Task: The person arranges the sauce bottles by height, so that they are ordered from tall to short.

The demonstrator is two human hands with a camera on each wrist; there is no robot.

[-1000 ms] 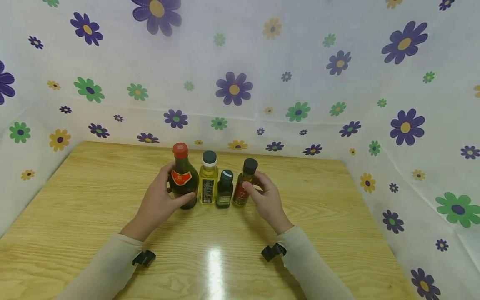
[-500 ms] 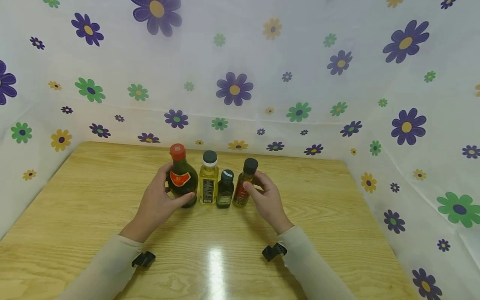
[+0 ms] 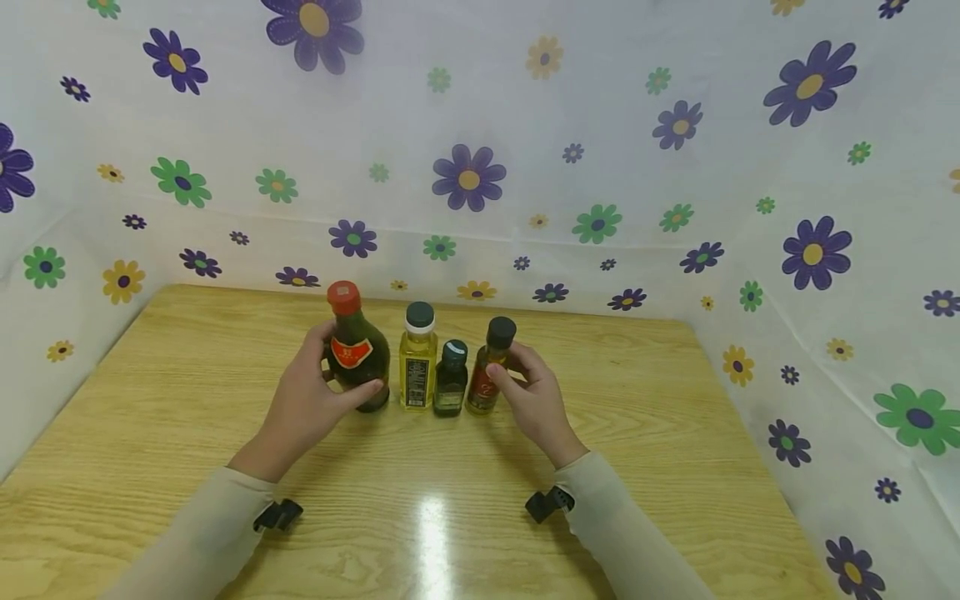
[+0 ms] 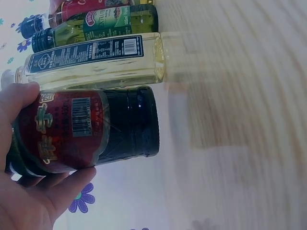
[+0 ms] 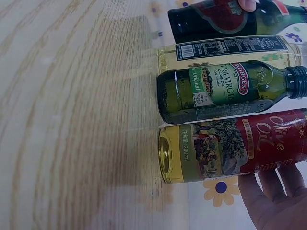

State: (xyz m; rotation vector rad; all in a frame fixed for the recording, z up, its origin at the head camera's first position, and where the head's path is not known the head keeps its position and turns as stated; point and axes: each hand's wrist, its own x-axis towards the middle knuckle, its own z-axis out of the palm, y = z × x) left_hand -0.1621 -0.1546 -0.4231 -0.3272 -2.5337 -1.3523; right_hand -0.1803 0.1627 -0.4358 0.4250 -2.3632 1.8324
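Note:
My left hand grips a dark sauce bottle with a red cap and red label. Thumb in front and fingers behind, it holds the bottle leaning slightly left, its base close over the wooden table. With my right hand I hold a slim olive oil bottle by its side; this one has a black cap and a red label. Between them stand a clear bottle of yellow oil with a dark cap and a small green Borges olive oil bottle.
The light wood tabletop stretches around the bottles and reflects a bright light in front. A white cloth printed with purple, green and yellow flowers hangs at the back and both sides.
The sauce bottle and my left hand have moved left, widening the gap to the yellow oil bottle, and the red cap leans further left. My right hand and the other bottles stay put.

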